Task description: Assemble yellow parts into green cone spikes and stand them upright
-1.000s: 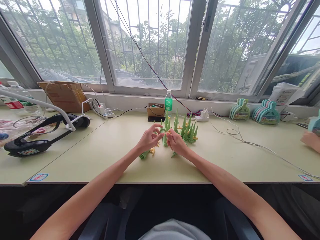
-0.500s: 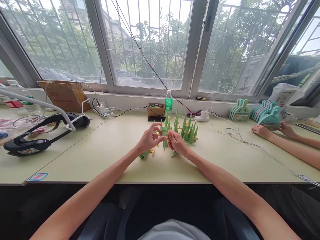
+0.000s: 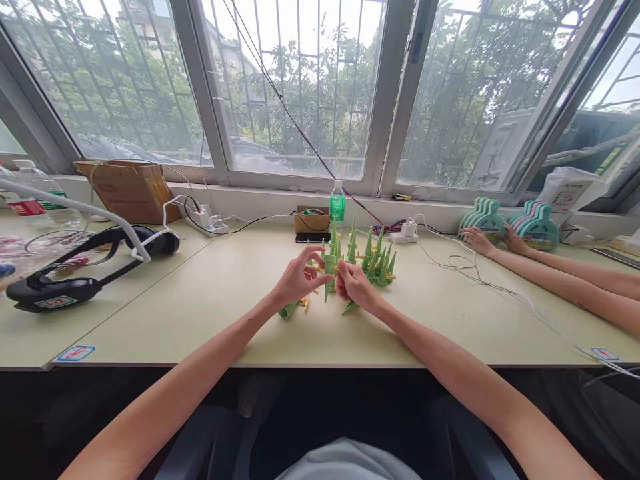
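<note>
My left hand [image 3: 296, 279] grips a green plastic cone-shaped spike [image 3: 329, 265] between thumb and fingers, its point facing down. My right hand [image 3: 354, 283] is closed in a pinch at the spike's right side, on a small yellow peg [image 3: 337, 268] that is mostly covered by the fingers. Behind and right of the hands several green spikes [image 3: 383, 268] stand point up, some with yellow pegs at their sides. A green spike [image 3: 288, 311] lies below my left hand, beside loose yellow pegs [image 3: 305, 305]. Another spike [image 3: 349, 307] lies partly under my right hand.
A bottle with a green label [image 3: 337, 201] and a small cardboard box [image 3: 312, 220] stand behind the spikes. At left are a headset [image 3: 60, 287] and a carton [image 3: 127, 192]. At right, another person's hands [image 3: 477, 240] touch stacked green hangers [image 3: 484, 217]; cables [image 3: 473, 267] cross the table.
My hands hold nearly the same place; the spike has shifted slightly and the yellow peg shows at its side. The other person's hands have moved left, onto the hanger stacks.
</note>
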Tool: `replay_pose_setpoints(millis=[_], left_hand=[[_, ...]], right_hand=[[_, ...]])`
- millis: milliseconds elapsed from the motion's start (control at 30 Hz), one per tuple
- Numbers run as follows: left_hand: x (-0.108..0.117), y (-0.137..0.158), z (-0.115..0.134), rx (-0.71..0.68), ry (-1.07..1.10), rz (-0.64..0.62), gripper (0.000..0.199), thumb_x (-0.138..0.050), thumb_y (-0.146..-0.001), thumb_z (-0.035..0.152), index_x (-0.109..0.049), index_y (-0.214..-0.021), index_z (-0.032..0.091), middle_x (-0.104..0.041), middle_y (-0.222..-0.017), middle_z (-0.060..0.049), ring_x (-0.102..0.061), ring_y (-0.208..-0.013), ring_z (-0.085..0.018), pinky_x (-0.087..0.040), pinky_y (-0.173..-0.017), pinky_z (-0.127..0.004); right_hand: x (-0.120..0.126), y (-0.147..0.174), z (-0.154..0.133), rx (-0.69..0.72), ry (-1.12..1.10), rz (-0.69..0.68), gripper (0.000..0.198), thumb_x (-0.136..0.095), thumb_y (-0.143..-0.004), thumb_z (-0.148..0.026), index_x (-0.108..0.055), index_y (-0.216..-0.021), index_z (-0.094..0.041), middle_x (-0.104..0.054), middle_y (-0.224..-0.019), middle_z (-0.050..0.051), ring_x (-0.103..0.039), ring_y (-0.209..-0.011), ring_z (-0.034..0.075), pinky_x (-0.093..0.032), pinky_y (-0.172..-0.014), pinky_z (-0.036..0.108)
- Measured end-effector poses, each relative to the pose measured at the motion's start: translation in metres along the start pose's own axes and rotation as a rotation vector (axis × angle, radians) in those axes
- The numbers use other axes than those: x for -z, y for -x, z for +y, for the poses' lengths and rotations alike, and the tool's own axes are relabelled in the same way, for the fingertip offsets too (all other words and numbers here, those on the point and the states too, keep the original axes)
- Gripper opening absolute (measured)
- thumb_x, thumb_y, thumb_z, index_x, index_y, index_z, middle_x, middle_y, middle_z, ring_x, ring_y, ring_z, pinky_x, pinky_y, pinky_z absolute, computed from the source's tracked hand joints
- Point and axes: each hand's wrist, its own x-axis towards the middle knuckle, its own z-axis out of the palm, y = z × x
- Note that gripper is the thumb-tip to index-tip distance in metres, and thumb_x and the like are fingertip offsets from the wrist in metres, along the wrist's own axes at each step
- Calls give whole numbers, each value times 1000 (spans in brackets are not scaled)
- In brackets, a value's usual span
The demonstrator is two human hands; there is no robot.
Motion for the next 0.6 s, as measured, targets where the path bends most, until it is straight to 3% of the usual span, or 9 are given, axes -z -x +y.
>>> replay_pose_setpoints(millis=[600], left_hand=[[-3, 0, 1, -9, -4, 37, 44, -65, -84, 42, -46, -119, 23, -55, -96, -1, -51, -51, -3, -49, -50, -19]], right_hand=[[-4, 0, -3, 9, -55, 16, 55, -37, -90, -71, -40, -66, -22, -48, -41, -5, -37, -28, 8, -26, -30, 21]])
